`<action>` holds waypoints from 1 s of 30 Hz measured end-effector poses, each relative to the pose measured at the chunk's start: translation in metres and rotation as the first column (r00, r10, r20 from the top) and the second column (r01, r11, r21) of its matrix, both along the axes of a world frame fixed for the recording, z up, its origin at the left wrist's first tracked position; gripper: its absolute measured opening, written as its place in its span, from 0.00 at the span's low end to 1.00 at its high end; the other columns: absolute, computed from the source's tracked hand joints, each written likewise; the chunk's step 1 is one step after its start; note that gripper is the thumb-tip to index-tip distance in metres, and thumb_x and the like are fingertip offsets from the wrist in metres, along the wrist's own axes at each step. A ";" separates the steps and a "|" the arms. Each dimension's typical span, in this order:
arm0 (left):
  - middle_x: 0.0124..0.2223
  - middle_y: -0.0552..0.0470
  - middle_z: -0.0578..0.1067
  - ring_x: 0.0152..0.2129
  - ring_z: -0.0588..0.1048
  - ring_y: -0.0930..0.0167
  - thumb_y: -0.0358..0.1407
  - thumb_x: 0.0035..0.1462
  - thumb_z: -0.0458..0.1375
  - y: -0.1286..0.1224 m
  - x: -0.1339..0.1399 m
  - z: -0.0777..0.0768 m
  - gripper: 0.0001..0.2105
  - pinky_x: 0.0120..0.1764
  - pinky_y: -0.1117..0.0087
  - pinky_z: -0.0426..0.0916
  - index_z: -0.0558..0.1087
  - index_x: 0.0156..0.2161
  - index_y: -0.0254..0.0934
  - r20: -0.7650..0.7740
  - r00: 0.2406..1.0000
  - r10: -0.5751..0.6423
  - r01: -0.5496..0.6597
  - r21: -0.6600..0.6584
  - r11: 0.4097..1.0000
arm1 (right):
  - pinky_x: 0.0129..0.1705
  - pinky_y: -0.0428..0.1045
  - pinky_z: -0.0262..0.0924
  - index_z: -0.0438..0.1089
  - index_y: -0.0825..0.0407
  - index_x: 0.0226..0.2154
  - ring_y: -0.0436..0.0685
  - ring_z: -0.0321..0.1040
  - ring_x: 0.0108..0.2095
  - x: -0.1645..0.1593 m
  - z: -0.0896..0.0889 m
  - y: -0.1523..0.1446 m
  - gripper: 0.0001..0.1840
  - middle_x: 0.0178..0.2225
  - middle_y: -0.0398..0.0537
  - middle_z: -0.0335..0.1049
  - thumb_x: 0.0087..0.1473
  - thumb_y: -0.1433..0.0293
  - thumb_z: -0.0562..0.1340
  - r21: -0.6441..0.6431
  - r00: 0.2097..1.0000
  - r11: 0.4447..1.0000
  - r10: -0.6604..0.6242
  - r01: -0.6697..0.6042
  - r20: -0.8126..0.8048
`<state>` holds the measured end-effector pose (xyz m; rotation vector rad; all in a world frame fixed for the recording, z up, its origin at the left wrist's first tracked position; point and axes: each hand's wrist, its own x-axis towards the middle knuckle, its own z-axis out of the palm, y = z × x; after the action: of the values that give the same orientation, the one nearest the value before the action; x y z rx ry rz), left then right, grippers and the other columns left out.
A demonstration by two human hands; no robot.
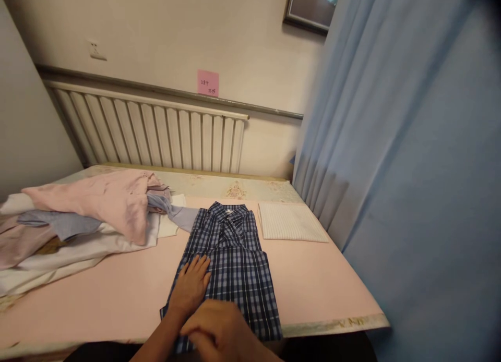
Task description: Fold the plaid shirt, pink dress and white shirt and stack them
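Observation:
A dark blue plaid shirt (238,278) lies face up in front of me, its collar at the far end and its lower part folded up over the front. My left hand (191,284) rests flat on the shirt's left side, fingers stretched out. Close to the camera, my right hand (219,323) is curled over the shirt's near part, crossing by my left wrist. It is slightly blurred. Its fingertips are hidden, so whatever they may hold cannot be made out.
A heap of pink, white and blue-grey garments (117,200) lies on the left. A folded striped white cloth (291,222) sits right of the shirt on the pink tabletop (313,278). A blue curtain (391,158) hangs on the right; a radiator (164,130) stands behind.

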<state>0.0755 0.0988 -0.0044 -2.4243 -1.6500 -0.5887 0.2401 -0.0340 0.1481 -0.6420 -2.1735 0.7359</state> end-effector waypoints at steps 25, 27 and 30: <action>0.61 0.50 0.66 0.61 0.59 0.61 0.40 0.63 0.46 -0.005 0.001 0.004 0.21 0.58 0.53 0.56 0.65 0.59 0.41 0.024 1.000 0.007 -0.007 -0.027 1.000 | 0.65 0.62 0.44 0.58 0.54 0.61 0.62 0.47 0.65 0.122 -0.143 0.117 0.27 0.63 0.53 0.54 0.61 0.65 0.54 0.329 0.573 0.758 -0.645 0.563 0.505; 0.61 0.51 0.66 0.61 0.59 0.61 0.40 0.63 0.46 -0.005 0.001 0.004 0.21 0.58 0.53 0.55 0.65 0.59 0.41 0.021 1.000 0.010 -0.009 -0.030 1.000 | 0.65 0.61 0.44 0.58 0.55 0.60 0.62 0.47 0.64 0.124 -0.141 0.117 0.26 0.63 0.53 0.54 0.61 0.65 0.54 0.339 0.570 0.755 -0.649 0.561 0.504; 0.61 0.50 0.67 0.61 0.59 0.60 0.40 0.63 0.46 -0.005 0.002 0.005 0.21 0.58 0.54 0.55 0.66 0.59 0.41 0.018 1.000 0.012 -0.012 -0.029 0.999 | 0.65 0.61 0.45 0.59 0.54 0.60 0.62 0.47 0.64 0.124 -0.141 0.115 0.26 0.63 0.52 0.55 0.61 0.65 0.54 0.351 0.569 0.746 -0.661 0.565 0.489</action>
<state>0.0773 0.0939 0.0009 -2.4345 -1.6909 -0.5902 0.3637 0.0810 0.0070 -1.6196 -2.2453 -0.0525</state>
